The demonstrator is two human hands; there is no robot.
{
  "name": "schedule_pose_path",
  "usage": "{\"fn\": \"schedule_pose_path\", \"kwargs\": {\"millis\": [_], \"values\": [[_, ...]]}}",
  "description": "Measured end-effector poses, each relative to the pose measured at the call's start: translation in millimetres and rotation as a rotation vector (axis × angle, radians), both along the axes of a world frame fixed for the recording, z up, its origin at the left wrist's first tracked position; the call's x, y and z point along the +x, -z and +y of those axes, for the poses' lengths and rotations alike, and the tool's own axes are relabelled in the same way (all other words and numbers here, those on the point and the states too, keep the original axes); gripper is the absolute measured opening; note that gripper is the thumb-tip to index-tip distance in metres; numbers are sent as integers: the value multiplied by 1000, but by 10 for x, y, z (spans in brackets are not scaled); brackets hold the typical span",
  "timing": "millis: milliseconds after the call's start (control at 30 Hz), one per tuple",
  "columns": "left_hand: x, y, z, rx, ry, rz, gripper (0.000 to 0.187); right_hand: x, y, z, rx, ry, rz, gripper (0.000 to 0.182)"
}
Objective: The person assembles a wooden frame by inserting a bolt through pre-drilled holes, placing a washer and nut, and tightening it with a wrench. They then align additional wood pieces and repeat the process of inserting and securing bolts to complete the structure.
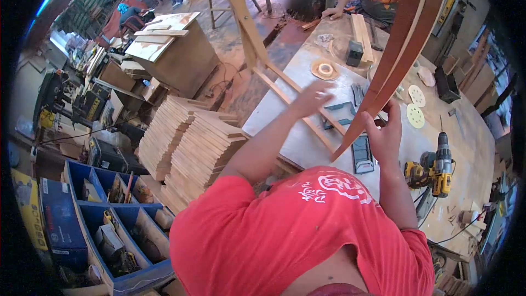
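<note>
My right hand [387,134] grips the lower edge of a long reddish-brown wooden piece [392,66] with a pale stripe; it rises toward the top of the view. My left hand [313,100], slightly blurred, has its fingers stretched out over a pale wooden frame [285,94] of slim bars and holds nothing. The frame slants across the workbench [285,123] and continues up into a tall pale leg [238,5]. Beneath my hands lie a dark green tray [341,114] and an open dark case [362,154].
Yellow-black cordless drills [442,167] stand at the bench's right, near sanding discs [415,115] and a tape roll [325,69]. Stacked wooden slats [203,151] and a blue compartment box [123,205] are on the left. Another person's hand [332,13] rests on the bench's far edge.
</note>
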State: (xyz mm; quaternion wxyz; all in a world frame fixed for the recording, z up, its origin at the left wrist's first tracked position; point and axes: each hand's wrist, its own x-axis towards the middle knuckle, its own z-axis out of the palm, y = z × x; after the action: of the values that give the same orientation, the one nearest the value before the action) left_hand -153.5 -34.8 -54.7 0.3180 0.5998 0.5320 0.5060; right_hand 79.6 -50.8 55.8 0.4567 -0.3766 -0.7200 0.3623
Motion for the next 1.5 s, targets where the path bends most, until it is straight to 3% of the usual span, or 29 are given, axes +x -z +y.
{"fn": "schedule_pose_path", "kwargs": {"millis": [67, 100, 167, 300, 367, 467, 567, 700, 800, 967, 1033, 1167, 1200, 1267, 1367, 1500], "values": [[-676, 729, 46, -41, -418, 199, 38, -3, 4, -30, -20, 1, 16, 49], [-933, 643, -92, -254, -492, 301, 36, -1, 7, -43, -38, 11, 19, 49], [-1572, 1233, -117, -302, -744, 701, 39, -14, 37, -42, -56, 16, 22, 49], [-1897, 1044, -352, -232, -691, 673, 43, 14, 152, -47, -32, 30, 34, 47], [-2078, 1084, -299, -466, -655, 523, 45, 9, 171, -58, -49, 31, 60, 46], [-2402, 1317, -25, -567, -657, 679, 43, -9, 135, -56, -48, 40, 65, 46], [-2334, 1174, 35, -631, -711, 561, 41, -5, 115, -7, -85, 40, 77, 45], [-2555, 1529, 201, -513, -631, 668, 38, 14, 180, 39, -79, 51, 83, 46], [-2442, 1323, 110, -517, -691, 594, 36, 16, 147, 5, -97, 64, 23, 47], [-1887, 506, 106, -440, -809, 563, 34, 5, 66, -32, -145, 2, 106, 47], [-1290, 134, 125, 13, -448, 157, 44, -15, 63, 4, -113, 15, 90, 48], [23, -1063, -44, 500, 199, -56, 69, 39, 97, 18, -44, 44, 68, 48], [269, -1326, -100, 469, 345, -131, 75, 42, 74, 15, -33, 18, 69, 48], [627, -1477, -82, 330, 407, -228, 72, 43, 36, 13, -18, 1, 80, 48], [803, -1481, -32, 112, 331, -263, 67, 89, -26, 52, -40, -12, 74, 51], [841, -1529, 108, 165, 416, -255, 58, 167, -33, 167, 8, 18, 38, 52]]}}
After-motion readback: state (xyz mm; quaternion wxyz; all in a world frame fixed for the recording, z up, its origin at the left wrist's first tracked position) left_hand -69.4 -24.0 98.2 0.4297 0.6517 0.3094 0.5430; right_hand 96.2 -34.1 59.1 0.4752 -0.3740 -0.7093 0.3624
